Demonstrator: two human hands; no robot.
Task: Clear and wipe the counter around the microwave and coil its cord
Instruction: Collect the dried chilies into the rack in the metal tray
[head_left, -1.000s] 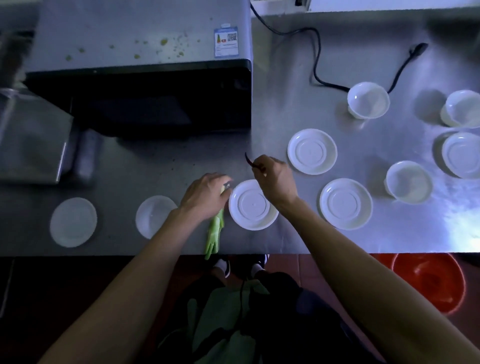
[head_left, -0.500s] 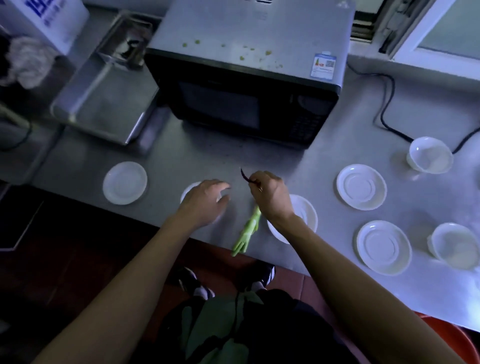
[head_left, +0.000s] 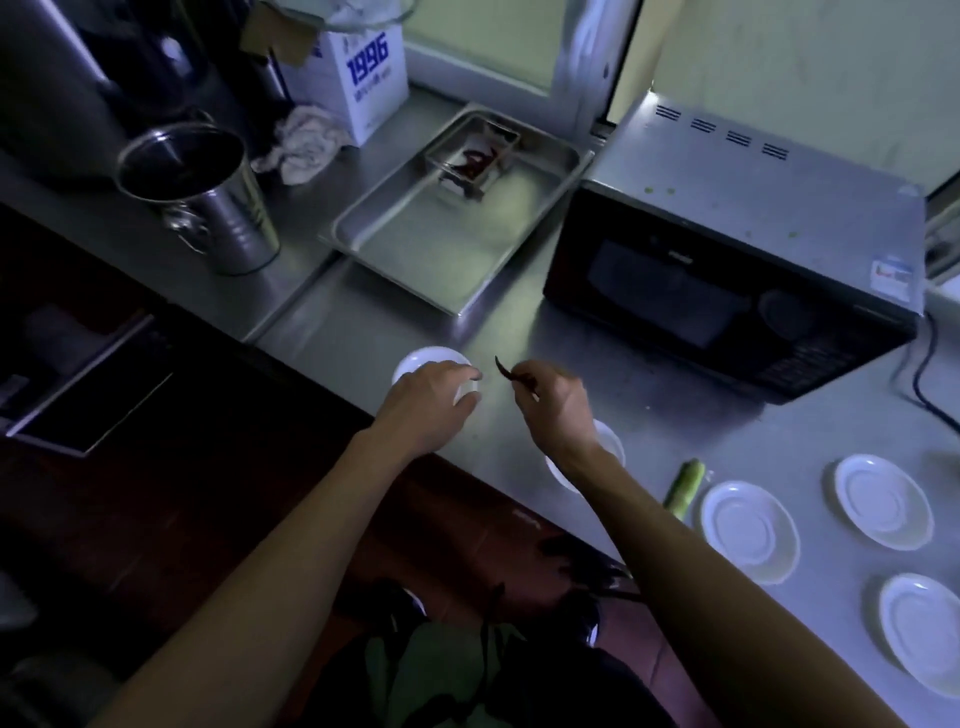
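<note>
At far left of the frame the counter (head_left: 322, 332) drops off to a dark lower level, its front edge running diagonally from middle left down toward lower right. Up left stand a steel pot (head_left: 208, 200), a rag (head_left: 304, 145) and a white box (head_left: 363, 78); the rag is not in use, so wiping looks not yet begun. Right of these, a steel tray (head_left: 447, 260) holds a small clear box (head_left: 475, 156) with dark red pieces inside, likely where scraps are going.

At centre the left hand (head_left: 423, 402) rests over a small white dish (head_left: 415, 361), fingers curved down onto it; whether its grip has closed on the rim I cannot tell. Just beside it the right hand (head_left: 556, 402) pinches a dried chili (head_left: 503, 368) between fingertips, raised clear of the counter. A second dish (head_left: 610, 441) lies partly hidden under that wrist.

Further right, a green stalk (head_left: 685, 486) lies near the front edge, then three plates (head_left: 748, 530) at lower right. The microwave (head_left: 727, 260) sits upper right with crumbs on its top, and its cord (head_left: 922, 379) trails loose at the right edge, uncoiled.

So clearing seems early: one scrap in hand, dishes, plates and stalk left, then wiping and the cord. Open bare counter lies between the tray, the microwave and the hands, giving a free path to the tray; the dishes and stalk sit close to the front edge.
</note>
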